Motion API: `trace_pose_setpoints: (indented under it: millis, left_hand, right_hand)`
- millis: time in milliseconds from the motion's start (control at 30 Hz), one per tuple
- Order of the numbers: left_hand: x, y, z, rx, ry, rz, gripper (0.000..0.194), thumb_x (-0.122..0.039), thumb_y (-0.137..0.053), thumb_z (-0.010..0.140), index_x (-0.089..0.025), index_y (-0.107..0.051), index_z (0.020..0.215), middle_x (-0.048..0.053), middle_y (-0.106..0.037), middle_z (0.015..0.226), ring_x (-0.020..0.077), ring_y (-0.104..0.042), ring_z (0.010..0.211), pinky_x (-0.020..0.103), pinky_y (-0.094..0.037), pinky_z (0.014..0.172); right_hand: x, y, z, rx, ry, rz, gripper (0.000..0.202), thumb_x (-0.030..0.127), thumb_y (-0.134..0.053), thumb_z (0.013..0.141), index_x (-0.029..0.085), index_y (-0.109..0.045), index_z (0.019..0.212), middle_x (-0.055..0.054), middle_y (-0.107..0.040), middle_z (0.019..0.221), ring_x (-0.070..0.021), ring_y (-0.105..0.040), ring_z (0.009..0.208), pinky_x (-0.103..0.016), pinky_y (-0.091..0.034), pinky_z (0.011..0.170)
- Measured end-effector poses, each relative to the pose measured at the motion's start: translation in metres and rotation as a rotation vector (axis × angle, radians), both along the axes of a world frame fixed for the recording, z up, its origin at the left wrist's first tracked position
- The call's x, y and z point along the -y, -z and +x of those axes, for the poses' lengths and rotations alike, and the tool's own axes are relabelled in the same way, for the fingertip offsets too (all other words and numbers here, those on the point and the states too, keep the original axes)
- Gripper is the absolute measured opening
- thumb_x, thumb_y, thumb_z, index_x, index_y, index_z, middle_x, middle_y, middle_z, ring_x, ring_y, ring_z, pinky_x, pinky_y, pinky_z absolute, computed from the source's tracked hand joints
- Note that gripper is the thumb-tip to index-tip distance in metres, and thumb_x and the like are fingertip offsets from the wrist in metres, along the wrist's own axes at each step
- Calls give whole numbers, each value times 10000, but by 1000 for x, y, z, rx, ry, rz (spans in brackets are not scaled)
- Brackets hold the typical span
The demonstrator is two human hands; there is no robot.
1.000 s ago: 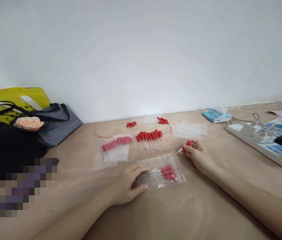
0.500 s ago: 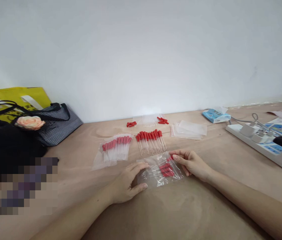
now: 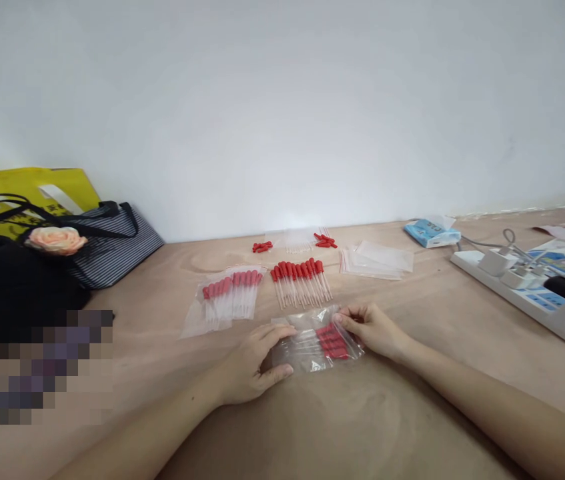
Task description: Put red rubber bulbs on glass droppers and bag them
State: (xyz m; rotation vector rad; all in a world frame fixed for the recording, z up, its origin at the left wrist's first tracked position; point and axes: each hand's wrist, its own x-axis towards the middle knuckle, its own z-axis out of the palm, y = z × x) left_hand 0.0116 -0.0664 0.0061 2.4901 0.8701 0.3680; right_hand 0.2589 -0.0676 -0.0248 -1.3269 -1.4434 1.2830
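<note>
A clear plastic bag (image 3: 307,363) lies flat between my hands, with several red-topped droppers (image 3: 333,343) inside, their red ends to the right. My left hand (image 3: 259,360) rests on the bag's left side, thumb and fingers spread apart. At the bag's upper right edge, my right hand (image 3: 369,328) pinches the plastic between thumb and fingers. Just beyond the bag is a row of loose red-topped droppers (image 3: 302,283). To its left, filled bags (image 3: 232,293) overlap one another.
Flat clear bags (image 3: 379,259) lie right of the row. Small red caps (image 3: 262,247) and thin clear tubes (image 3: 299,241) are near the wall. A blue tissue pack (image 3: 431,233) and white power strip (image 3: 527,297) sit right; a striped bag (image 3: 112,247) stands left.
The red-topped piece near my right fingertips now lies inside the bag, alongside the others. My right hand has shifted slightly left and its fingers have drawn closer together.
</note>
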Motion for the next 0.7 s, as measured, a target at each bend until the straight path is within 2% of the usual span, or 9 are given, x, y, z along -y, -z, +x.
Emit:
trace_pose_setpoints:
  millis: [33, 100, 167, 233, 367, 467, 567, 700]
  left_hand:
    - [0, 0, 0, -2, 1, 2, 422, -292, -486, 797, -229, -382, 1201, 60, -469, 1210, 200, -430, 1113, 368, -358, 947]
    - [0, 0, 0, -3, 0, 4, 410, -293, -486, 797, -231, -397, 1192, 56, -473, 1211, 199, -426, 1120, 371, -356, 951]
    - [0, 0, 0, 2, 3, 2, 394, -291, -491, 795, -232, -418, 1177, 54, -478, 1215, 202, -423, 1127, 380, -352, 955]
    - [0, 0, 0, 10, 14, -6, 377, -288, -494, 793, -230, -440, 1162, 52, -486, 1213, 206, -421, 1131, 387, -347, 960]
    - [-1, 0, 0, 30, 29, -11, 366, -292, -493, 792, -227, -457, 1150, 56, -487, 1216, 208, -420, 1133, 388, -347, 961]
    - [-1, 1, 0, 28, 35, -12, 363, -298, -491, 794, -225, -460, 1149, 61, -485, 1216, 209, -419, 1136, 387, -344, 963]
    - [-2, 1, 0, 36, 37, -11, 361, -297, -493, 793, -219, -461, 1144, 65, -484, 1216, 210, -422, 1132, 386, -343, 964]
    - [-2, 1, 0, 29, 45, -16, 366, -292, -500, 788, -215, -459, 1144, 67, -488, 1209, 211, -422, 1132, 383, -344, 963]
  right_hand:
    - [-2, -2, 3, 20, -1, -15, 353, 488, -541, 681, 159, -501, 562, 63, -423, 395, -38, -340, 321, -165, -264, 324]
    - [-10, -8, 11, 64, 83, -9, 320, 458, -538, 692, 161, -504, 579, 69, -413, 395, -39, -339, 307, -163, -255, 309]
    - [-26, -11, 16, 111, 211, 51, 252, 391, -557, 691, 162, -499, 604, 65, -440, 433, -41, -371, 323, -158, -268, 313]
    - [-48, -12, 17, 235, 277, 70, 159, 308, -557, 696, 155, -528, 664, 49, -489, 487, -48, -415, 361, -156, -303, 338]
    - [-96, -10, 6, 324, 342, 62, 144, 278, -569, 681, 144, -568, 734, 26, -518, 504, -71, -450, 402, -174, -330, 378]
    - [-124, -8, -5, 366, 426, 86, 187, 286, -619, 627, 135, -581, 732, -29, -593, 675, -104, -532, 573, -181, -374, 474]
    - [-138, -7, -12, 363, 455, 70, 175, 259, -650, 586, 132, -588, 689, -39, -601, 702, -117, -545, 629, -186, -375, 504]
    - [-141, -4, -14, 295, 456, 2, 145, 223, -645, 588, 129, -588, 683, -2, -557, 562, -89, -490, 474, -188, -338, 428]
